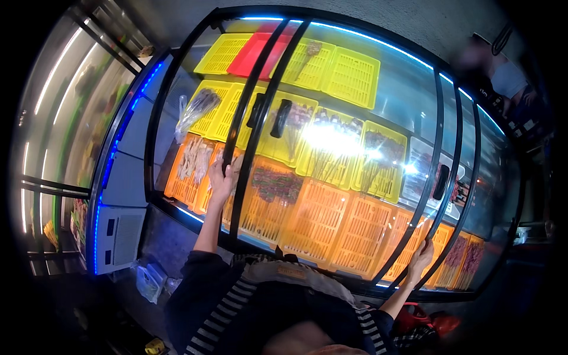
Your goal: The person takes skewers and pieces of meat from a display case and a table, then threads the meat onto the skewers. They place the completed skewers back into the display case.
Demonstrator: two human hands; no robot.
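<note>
Before me is a black-framed, glass-doored display refrigerator. My left hand (218, 182) grips the edge of a black sliding-door frame (251, 88) on the left. On the right, my right hand (420, 262) is closed around another upright door frame (453, 171), below a black door handle (440, 182). Behind the glass are yellow perforated baskets (353, 77), one red basket (250, 55) and a lower row of orange baskets (315, 222). Several hold skewered food (384, 148); a clear bag of skewers (202, 108) lies at the left. Glare hides part of the middle row.
A second lit display cabinet (66, 111) with a blue light strip (117, 137) stands at left. Plastic-wrapped packs (151, 280) lie on the floor near it. Another person (508, 80) is at upper right. A red bag (412, 316) sits low on the right.
</note>
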